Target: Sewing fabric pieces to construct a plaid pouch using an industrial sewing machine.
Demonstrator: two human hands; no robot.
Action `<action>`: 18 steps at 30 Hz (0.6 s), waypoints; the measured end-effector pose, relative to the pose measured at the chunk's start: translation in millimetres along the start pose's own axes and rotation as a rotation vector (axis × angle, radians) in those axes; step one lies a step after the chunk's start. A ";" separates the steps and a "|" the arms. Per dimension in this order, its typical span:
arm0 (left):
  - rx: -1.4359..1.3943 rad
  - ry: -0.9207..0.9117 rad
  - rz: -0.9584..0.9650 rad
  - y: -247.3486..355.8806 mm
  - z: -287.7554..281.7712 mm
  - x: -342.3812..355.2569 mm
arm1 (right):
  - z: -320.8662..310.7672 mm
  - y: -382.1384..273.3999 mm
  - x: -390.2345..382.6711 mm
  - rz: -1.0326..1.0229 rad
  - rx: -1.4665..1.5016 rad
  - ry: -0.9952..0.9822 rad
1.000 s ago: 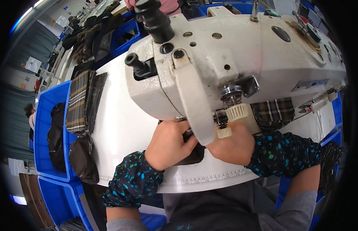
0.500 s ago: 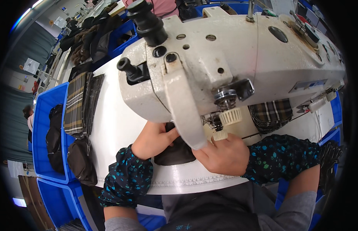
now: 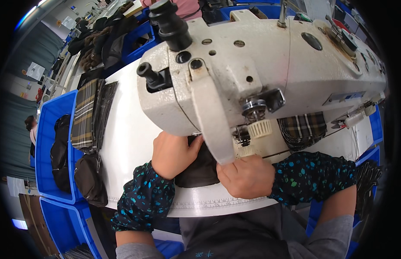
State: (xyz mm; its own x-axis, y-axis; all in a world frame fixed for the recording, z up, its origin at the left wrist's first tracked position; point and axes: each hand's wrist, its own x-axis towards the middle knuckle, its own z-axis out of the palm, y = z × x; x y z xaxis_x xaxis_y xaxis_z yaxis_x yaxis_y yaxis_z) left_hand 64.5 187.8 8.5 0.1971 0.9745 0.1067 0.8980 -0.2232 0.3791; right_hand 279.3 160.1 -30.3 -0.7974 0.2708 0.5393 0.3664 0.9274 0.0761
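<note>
A dark brown cloth piece [image 3: 198, 170] lies on the white sewing table, partly under the head of a large off-white sewing machine [image 3: 261, 56]. My left hand [image 3: 171, 154] is at its left edge, thumb over the cloth and fingers bent round it. The fingertips are partly hidden by the machine. At the cloth's right edge my right hand [image 3: 247, 176] is closed on it, fingers curled, just below the cream tension knob [image 3: 259, 128]. The machine's pale curved lever [image 3: 211, 116] hangs between my hands and covers the needle area.
Plaid cloth pieces are stacked at the left [image 3: 86, 118] and behind the machine arm [image 3: 301, 129]. Blue bins [image 3: 43, 155] stand at the left, with dark cloth pieces inside. A dark brown pouch-like piece [image 3: 89, 179] hangs at the table edge. Red-handled snips [image 3: 338, 124] lie at right.
My left hand has shifted slightly right and up, its thumb now straighter along the cloth. My right hand has drawn a little left, its fingers more curled. The cloth has barely moved.
</note>
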 end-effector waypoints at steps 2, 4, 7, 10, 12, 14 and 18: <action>-0.019 0.011 -0.033 -1.9 3.2 2.3 | 1.1 -0.3 -0.9 0.011 -0.068 -0.003; -0.032 0.027 -0.072 -9.7 7.7 3.9 | 1.9 1.8 1.8 0.014 -0.094 0.010; -0.032 0.171 0.048 -29.5 20.4 10.1 | 6.9 8.9 4.5 0.038 -0.111 0.040; 0.027 0.233 0.089 -38.3 24.5 16.3 | 9.0 15.9 5.3 0.055 -0.115 0.030; 0.051 0.281 0.110 -45.6 29.2 18.8 | 13.8 19.5 2.3 0.073 -0.163 0.010; 0.078 0.255 0.088 -45.8 30.8 21.1 | 13.4 23.2 1.2 0.099 -0.114 0.037; 0.022 0.265 0.167 -44.8 35.2 23.6 | 6.9 24.8 2.5 0.108 -0.005 0.032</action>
State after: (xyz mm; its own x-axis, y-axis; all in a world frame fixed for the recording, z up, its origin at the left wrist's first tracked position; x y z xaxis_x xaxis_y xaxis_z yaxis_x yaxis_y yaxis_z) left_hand 42.8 221.6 -38.4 0.2360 0.8843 0.4029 0.8708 -0.3764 0.3162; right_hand 283.1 185.6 -32.8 -0.7378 0.3603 0.5708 0.4516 0.8920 0.0207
